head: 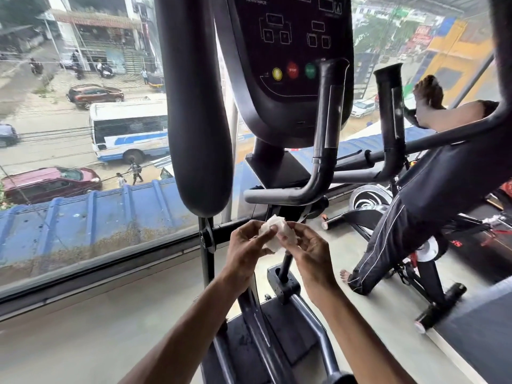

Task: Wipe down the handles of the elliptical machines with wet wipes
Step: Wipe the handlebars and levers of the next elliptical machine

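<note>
A crumpled white wet wipe point(277, 234) sits between both my hands, low in front of the elliptical. My left hand point(246, 245) pinches its left side and my right hand point(307, 248) pinches its right side. The thick black moving handle point(198, 120) hangs just above and left of my hands. A fixed L-shaped handle point(324, 134) rises right of the console point(291, 51), with a second upright grip point(389, 106) further right. Neither hand touches any handle.
A large window runs along the left, with a street below. On the right a person in dark track pants leans over a spin bike point(410, 245), their hand on a bar. The elliptical's base and pedal arms point(277, 328) lie below my forearms.
</note>
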`<state>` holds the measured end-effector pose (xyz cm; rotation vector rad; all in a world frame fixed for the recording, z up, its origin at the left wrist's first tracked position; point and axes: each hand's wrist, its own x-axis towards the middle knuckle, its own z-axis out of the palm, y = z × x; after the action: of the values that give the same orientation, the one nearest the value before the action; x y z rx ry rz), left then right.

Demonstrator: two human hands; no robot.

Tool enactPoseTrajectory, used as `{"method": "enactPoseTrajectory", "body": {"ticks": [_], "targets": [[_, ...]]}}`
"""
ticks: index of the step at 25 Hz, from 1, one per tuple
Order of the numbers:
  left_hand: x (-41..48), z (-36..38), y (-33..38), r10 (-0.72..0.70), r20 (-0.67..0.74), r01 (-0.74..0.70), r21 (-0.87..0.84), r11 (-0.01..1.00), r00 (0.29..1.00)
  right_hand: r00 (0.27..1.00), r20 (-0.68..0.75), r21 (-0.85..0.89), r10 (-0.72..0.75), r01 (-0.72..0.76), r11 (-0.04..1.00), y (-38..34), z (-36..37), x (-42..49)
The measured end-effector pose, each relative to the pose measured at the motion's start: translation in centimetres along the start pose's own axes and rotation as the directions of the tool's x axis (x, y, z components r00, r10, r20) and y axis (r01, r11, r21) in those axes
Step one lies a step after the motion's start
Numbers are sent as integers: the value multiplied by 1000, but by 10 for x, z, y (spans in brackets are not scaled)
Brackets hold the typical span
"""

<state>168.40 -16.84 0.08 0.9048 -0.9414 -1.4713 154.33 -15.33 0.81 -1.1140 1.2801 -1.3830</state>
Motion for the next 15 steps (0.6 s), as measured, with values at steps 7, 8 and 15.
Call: {"method": "enactPoseTrajectory", "body": {"ticks": [7, 8, 15], "targets": [[-4, 4, 1, -117, 29, 119, -130, 984, 993, 993, -78, 248, 93, -70, 966, -6, 5, 6], [-6, 6, 0, -101, 19, 102, -138, 985, 995, 992, -77, 272, 98, -74, 960, -5, 5, 8], [4, 30, 19, 241, -430, -216, 107, 971, 870, 985, -154, 251, 81, -40, 967, 5, -11, 20]]}}
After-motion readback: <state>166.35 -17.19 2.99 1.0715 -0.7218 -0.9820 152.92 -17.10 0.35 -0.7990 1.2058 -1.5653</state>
